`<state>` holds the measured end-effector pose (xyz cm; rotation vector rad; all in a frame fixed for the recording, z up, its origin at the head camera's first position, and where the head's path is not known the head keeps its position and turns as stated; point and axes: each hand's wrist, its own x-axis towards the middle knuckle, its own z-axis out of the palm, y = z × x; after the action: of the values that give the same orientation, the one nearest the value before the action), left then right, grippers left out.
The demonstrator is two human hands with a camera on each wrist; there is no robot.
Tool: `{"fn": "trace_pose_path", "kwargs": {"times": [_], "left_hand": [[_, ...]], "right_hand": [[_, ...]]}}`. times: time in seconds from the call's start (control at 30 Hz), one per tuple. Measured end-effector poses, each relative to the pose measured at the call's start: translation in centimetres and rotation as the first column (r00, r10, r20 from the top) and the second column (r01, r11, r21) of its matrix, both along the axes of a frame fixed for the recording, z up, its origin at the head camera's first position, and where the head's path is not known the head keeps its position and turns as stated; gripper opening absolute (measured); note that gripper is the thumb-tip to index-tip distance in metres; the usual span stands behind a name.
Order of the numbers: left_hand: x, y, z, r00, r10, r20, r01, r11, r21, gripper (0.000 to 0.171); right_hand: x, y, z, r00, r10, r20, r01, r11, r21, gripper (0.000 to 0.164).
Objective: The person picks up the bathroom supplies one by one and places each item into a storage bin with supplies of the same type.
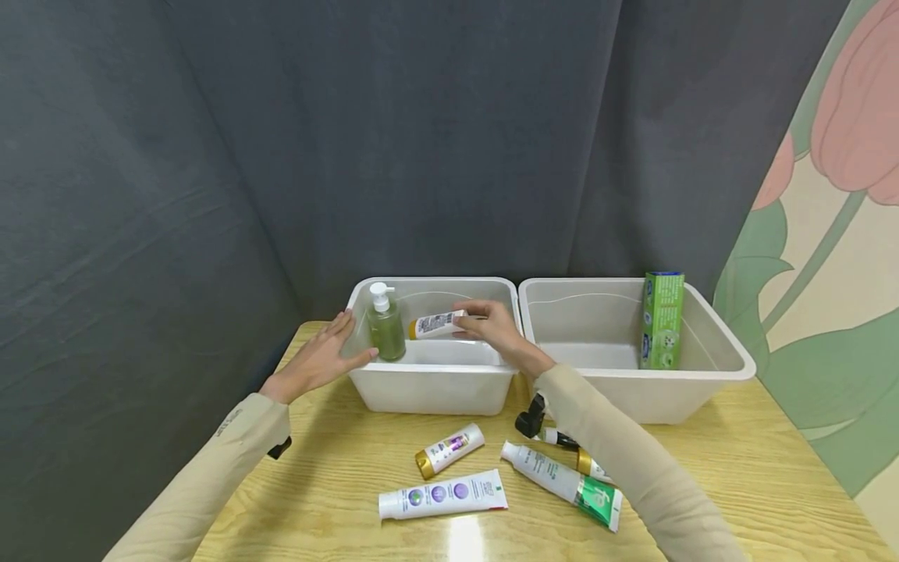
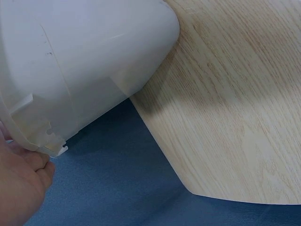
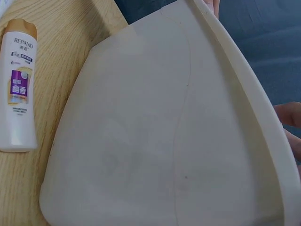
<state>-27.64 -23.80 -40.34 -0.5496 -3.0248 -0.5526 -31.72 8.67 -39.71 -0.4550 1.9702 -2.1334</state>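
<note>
1. The white bottle with a gold cap (image 1: 438, 323) is inside the mouth of the left bin (image 1: 431, 368), lying nearly level, its cap pointing left and its printed text facing up; whether it touches the bin floor cannot be told.
2. The right hand (image 1: 495, 326) grips this bottle by the end away from the cap, thumb and fingers closed about it.
3. The left hand (image 1: 323, 355) rests on the left bin's near left corner, fingers stretched along the rim, thumb spread apart from them over the front edge.
4. Just left of the held bottle, a green pump bottle (image 1: 388, 332) with a white pump stands upright in the same bin.
5. The right bin (image 1: 653, 396) sits beside the left one, with a green box (image 1: 662, 324) upright near its right side.
6. On the bench (image 1: 337, 484), in front of the bins, lie a purple-labelled bottle (image 1: 453, 450) with a gold cap, a tube with purple circles (image 1: 442, 496) and a green-ended tube (image 1: 562, 480).
7. Near the right sleeve (image 1: 611, 437) are a dark-and-white item (image 1: 558, 438) and a gold-capped item (image 1: 593, 466), both partly hidden.
8. Behind hangs a dark curtain (image 1: 421, 156); at right, a flower-painted wall (image 1: 857, 101).
</note>
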Motion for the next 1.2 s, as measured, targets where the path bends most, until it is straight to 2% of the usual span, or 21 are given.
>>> {"fn": "trace_pose_path", "kwargs": {"times": [0.23, 0.57, 1.0, 1.1, 1.2], "left_hand": [[-0.3, -0.1, -0.4, 1.000, -0.002, -0.001, 0.002, 1.000, 0.017, 0.099], [-0.9, -0.3, -0.9, 1.000, -0.012, 0.000, 0.012, 1.000, 0.016, 0.099], [-1.3, -0.6, -0.9, 0.999, -0.025, -0.028, 0.026, 1.000, 0.013, 0.097], [-1.3, -0.6, -1.0, 0.999, -0.026, -0.032, 0.027, 1.000, 0.017, 0.098], [-1.4, -0.7, -1.2, 0.999, -0.024, -0.027, 0.024, 1.000, 0.019, 0.098]], "right_hand": [[-0.7, -0.6, -0.4, 0.999, -0.026, 0.037, 0.023, 0.998, 0.066, 0.036], [-1.4, -1.1, -1.1, 0.999, -0.038, 0.026, 0.034, 0.990, 0.138, 0.034], [-1.7, -1.6, -1.6, 0.999, 0.001, 0.052, -0.016, 0.961, 0.276, 0.035], [-1.7, -1.6, -1.7, 0.999, -0.022, 0.026, 0.013, 0.945, 0.326, 0.039], [-1.6, -1.6, -1.5, 0.997, -0.070, -0.029, 0.076, 0.912, 0.402, 0.041]]}}
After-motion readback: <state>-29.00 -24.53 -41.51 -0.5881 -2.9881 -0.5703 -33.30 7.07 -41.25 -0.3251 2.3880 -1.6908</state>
